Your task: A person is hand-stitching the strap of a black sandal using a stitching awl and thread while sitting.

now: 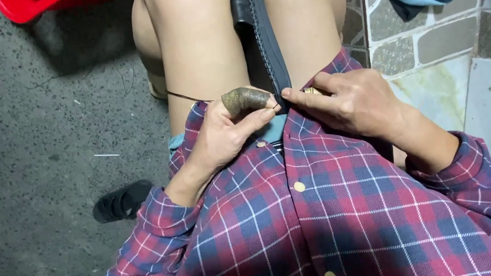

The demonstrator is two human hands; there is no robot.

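The rough grey concrete floor (24,193) fills the left of the view and a stone-patterned tiled wall (440,41) the right. The person sits between them in a red-and-blue checked cotton shirt (313,232), bare knees ahead.

A long dark leather strap with a stitched edge (253,18) runs down between the knees, and its near end reaches the hands at the shirt's hem.

The step in hand looks like close two-handed work on that near end. The right hand (352,105) has its thumb and forefinger pressed together on the strap's edge, the other fingers loosely curled. A small brass-coloured bit shows just behind the fingertips; what it is cannot be told.

The left hand (219,135) is closed, its fingers (255,118) pinching a smooth olive-brown curved piece (246,100) against the thumb. The tip of that piece lies just beside the strap and nearly meets the right forefinger.

A thin dark thread (186,96) trails left from the left hand across the thigh.

As I judge it, the next move calls for a steady right-hand pinch while the left works the curved piece at the strap's edge.
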